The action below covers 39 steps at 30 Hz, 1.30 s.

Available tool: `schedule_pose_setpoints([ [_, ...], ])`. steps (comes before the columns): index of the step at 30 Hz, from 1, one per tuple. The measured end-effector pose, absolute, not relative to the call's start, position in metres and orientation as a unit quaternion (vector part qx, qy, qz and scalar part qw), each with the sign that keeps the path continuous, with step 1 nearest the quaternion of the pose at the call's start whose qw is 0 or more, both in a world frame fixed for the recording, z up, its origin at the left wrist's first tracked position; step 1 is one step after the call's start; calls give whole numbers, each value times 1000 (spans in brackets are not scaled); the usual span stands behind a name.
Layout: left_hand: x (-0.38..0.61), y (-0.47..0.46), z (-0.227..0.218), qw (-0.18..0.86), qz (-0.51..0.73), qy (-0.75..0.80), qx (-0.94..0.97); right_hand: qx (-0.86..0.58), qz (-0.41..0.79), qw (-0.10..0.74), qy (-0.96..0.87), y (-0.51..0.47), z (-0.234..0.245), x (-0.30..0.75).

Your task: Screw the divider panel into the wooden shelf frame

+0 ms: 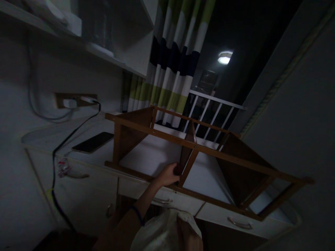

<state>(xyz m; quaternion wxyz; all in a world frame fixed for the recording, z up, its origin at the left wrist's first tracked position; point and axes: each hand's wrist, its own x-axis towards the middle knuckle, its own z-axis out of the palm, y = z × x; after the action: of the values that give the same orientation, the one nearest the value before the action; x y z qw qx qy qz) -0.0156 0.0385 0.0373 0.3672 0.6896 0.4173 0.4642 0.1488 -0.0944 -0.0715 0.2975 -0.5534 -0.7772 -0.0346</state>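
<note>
A brown wooden shelf rack (172,139) lies on its side across a white desk (154,157). My left hand (169,174), with a dark band at the wrist, reaches inside the frame. Its fingers curl at the rack's middle board, close to the lower rail; shadow hides the fingertips. Low in the view, my right hand (190,234) is closed on a bunched whitish cloth (162,232), whose lower part runs out of the picture.
Left of the rack lies a dark phone (92,142). A black cable (75,129) drops from a wall socket (75,100) over the desk front. Drawer handles (239,223) project below. A shelf (125,52) overhangs at upper left; a striped curtain (175,62) and white railing (220,101) are behind.
</note>
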Motion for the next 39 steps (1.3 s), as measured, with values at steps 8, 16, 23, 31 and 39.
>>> schedule_pose_setpoints([
  [8, -15, 38, 37, 362, 464, 412, 695, -502, -63, 306, -806, -62, -21, 123],
  [16, -16, 36, 37, 341, 462, 424, 700, -520, -39, 277, -807, -58, -23, 121],
  [23, -16, 38, 35, 330, 456, 431, 705, -511, -23, 296, -807, -56, -23, 121],
  [31, -16, 40, 31, 329, 453, 430, 708, -505, 37, 334, -795, -55, -21, 121],
  [39, -16, 38, 35, 333, 454, 432, 704, -511, 208, 405, -729, -53, -19, 116],
])
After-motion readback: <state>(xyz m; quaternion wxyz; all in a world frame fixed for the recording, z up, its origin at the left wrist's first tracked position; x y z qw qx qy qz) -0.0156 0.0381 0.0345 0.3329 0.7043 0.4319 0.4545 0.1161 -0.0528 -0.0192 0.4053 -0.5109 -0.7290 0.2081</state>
